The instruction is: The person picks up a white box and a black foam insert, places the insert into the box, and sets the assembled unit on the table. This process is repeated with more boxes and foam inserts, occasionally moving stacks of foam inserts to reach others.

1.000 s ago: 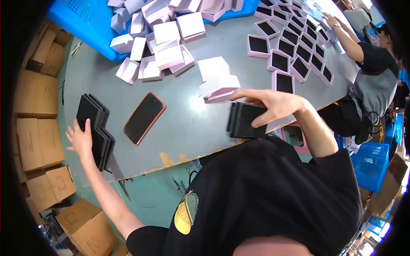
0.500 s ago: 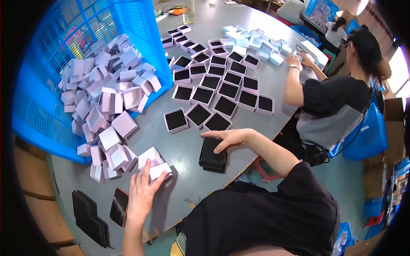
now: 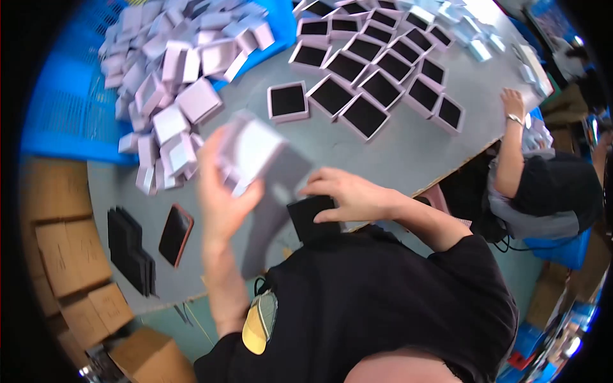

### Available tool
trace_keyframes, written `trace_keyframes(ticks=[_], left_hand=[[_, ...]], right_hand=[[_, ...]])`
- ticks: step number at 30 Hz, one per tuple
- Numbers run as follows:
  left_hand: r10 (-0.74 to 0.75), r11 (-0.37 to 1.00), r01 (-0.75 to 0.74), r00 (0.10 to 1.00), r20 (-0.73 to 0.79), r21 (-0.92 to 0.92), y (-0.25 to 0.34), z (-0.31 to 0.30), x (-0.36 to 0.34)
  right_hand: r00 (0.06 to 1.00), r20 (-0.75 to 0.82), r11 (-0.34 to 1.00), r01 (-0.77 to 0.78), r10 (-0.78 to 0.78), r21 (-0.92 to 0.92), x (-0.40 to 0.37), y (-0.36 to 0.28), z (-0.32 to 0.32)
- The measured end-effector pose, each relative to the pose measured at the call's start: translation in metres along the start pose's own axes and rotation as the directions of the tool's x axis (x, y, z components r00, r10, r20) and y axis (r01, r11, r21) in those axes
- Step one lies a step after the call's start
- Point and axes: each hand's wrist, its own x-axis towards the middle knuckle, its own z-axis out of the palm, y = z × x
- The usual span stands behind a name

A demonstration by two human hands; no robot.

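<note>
My left hand point(image 3: 223, 198) is raised over the table, thumb and fingers closed around pale lilac cardboard boxes point(image 3: 258, 150); motion blurs them, and I cannot tell how many there are. Near the table's front edge, my right hand point(image 3: 354, 196) has its fingers and thumb closed over the black foam pads point(image 3: 308, 220). Part of that stack is hidden behind the hand and my shirt. Beyond the hands stands a lilac box with a black insert point(image 3: 287, 101), close to several rows of similar boxes point(image 3: 364, 116).
A blue plastic crate point(image 3: 57, 131) lies tipped at the left, lilac boxes point(image 3: 198, 100) spilling out. More black pads point(image 3: 131, 252) and a phone point(image 3: 175, 235) lie at the front left. Cartons point(image 3: 73, 255) stand below. A co-worker's arm point(image 3: 511, 153) rests at the table's right side.
My left hand has lifted the lilac boxes off the table, up and towards the right. My right hand's fingers have curled in over the black foam pads. The view has tilted downward.
</note>
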Motion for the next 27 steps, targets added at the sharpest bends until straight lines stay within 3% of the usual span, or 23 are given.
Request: trace_keyframes(ticks=[1, 2, 4, 8, 11, 14, 16, 17, 18, 20, 22, 25, 27], left_hand=[[-0.01, 1.0, 0.01, 0.999, 0.046, 0.007, -0.008, 0.018, 0.002], [-0.015, 1.0, 0.014, 0.996, 0.093, 0.01, -0.014, 0.031, 0.005], [-0.04, 0.979, 0.006, 0.986, 0.162, 0.202, -0.018, 0.046, 0.005], [0.055, 0.967, -0.11, 0.971, 0.232, 0.231, -0.05, 0.061, -0.002], [0.079, 0.984, -0.117, 0.962, 0.262, 0.132, -0.054, 0.071, -0.009], [-0.053, 0.994, 0.026, 0.965, 0.256, 0.109, -0.052, 0.076, -0.011], [-0.041, 0.997, 0.023, 0.969, 0.244, 0.077, -0.054, 0.08, -0.01], [-0.042, 0.997, 0.025, 0.97, 0.239, 0.078, -0.055, 0.081, -0.011], [-0.046, 0.997, 0.028, 0.971, 0.235, 0.078, -0.056, 0.082, -0.012], [0.011, 1.0, -0.01, 0.96, 0.281, -0.006, -0.058, 0.083, -0.008], [0.003, 1.0, -0.006, 0.961, 0.277, 0.012, -0.06, 0.087, -0.009], [0.004, 1.0, 0.004, 0.963, 0.27, -0.029, -0.059, 0.091, -0.009], [0.066, 0.987, -0.11, 0.938, 0.34, 0.113, -0.052, 0.079, -0.007]], right_hand=[[0.983, -0.164, 0.989, 0.065, -0.087, -0.136, 0.0, -0.005, 0.001], [0.981, -0.169, 0.983, 0.069, -0.098, -0.17, -0.002, -0.01, -0.001], [0.974, -0.189, 0.966, 0.071, -0.121, -0.249, -0.006, -0.017, -0.003], [0.948, -0.271, 0.985, 0.172, -0.166, -0.002, -0.01, -0.021, 0.0], [0.925, -0.378, 0.968, 0.128, -0.037, 0.217, 0.003, -0.018, -0.034], [0.826, -0.553, 0.994, -0.086, 0.11, 0.07, 0.032, 0.006, -0.069], [0.873, -0.479, 0.995, -0.093, 0.09, 0.016, 0.047, 0.021, -0.073], [0.898, -0.438, 0.984, -0.047, -0.034, -0.171, 0.053, 0.03, -0.069], [0.916, -0.374, 0.937, 0.009, -0.147, -0.348, 0.059, 0.037, -0.063], [0.919, -0.267, 0.855, 0.122, -0.288, -0.504, 0.063, 0.044, -0.051], [0.937, -0.239, 0.755, 0.04, -0.256, -0.654, 0.064, 0.047, -0.04], [0.926, -0.199, 0.452, -0.035, -0.321, -0.892, 0.061, 0.042, -0.022], [0.911, -0.196, 0.416, -0.029, -0.362, -0.909, 0.059, 0.043, -0.026]])
